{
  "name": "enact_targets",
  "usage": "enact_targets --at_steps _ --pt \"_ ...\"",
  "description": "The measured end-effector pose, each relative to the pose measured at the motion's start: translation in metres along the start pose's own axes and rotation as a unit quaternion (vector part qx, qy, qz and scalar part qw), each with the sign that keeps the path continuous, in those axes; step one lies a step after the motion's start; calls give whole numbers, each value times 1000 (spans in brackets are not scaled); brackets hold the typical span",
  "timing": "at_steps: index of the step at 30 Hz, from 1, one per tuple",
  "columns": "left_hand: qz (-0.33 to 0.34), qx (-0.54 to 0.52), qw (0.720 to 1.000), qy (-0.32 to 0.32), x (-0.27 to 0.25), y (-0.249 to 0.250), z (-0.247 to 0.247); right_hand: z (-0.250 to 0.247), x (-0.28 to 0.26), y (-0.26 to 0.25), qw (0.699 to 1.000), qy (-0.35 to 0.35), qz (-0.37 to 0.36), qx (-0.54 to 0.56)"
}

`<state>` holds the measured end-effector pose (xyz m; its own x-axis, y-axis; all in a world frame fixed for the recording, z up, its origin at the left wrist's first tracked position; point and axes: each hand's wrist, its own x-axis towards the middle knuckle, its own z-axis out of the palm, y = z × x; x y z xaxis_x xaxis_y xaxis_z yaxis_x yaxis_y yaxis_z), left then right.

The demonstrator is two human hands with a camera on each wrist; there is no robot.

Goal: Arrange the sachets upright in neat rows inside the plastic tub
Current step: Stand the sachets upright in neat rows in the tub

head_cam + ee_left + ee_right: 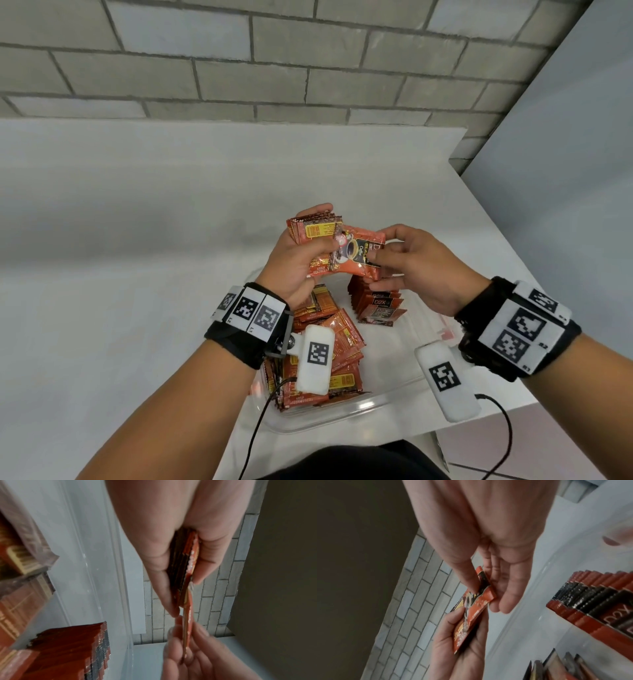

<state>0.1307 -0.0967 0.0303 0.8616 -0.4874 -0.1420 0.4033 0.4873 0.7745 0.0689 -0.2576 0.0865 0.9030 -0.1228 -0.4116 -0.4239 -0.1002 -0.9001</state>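
My left hand [323,226] grips a stack of red-orange coffee sachets [313,231] above the clear plastic tub [346,413]. My right hand [383,253] pinches one sachet [359,255] by its right edge; its left end lies against the stack under my left thumb. In the left wrist view the stack [186,563] shows edge-on between thumb and fingers. The right wrist view shows thumb and fingers pinching the single sachet [479,601]. Inside the tub, a row of sachets [376,305] stands upright at the far side, and a loose pile [339,346] lies at the left.
The tub sits on a white table [137,240] near its front right corner. A grey brick wall [274,61] runs behind, and a pale panel [565,171] stands to the right. Camera cables hang from both wrists.
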Motion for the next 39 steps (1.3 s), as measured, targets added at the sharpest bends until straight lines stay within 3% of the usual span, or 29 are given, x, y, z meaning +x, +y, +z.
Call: enact_targets --at_steps 4,7,11,15,21,31,39 --pt "1 -5 999 34 1 0 0 -9 0 2 999 19 -34 -6" --pt "-2 -15 998 57 3 0 -4 -22 -3 6 983 44 -86 -153" --pt "-10 -8 998 64 4 0 -5 -30 -11 23 892 16 -160 -423" --pt "-16 -4 998 65 4 1 -4 -30 -12 35 837 -43 -141 -527" --pt "-25 0 998 62 3 1 -3 -20 -6 37 793 -63 -76 -601" --pt "-27 -1 998 51 2 2 -2 -1 5 30 663 -67 -82 -741" --pt "-25 3 999 48 1 2 -2 6 4 27 616 -95 -68 -779"
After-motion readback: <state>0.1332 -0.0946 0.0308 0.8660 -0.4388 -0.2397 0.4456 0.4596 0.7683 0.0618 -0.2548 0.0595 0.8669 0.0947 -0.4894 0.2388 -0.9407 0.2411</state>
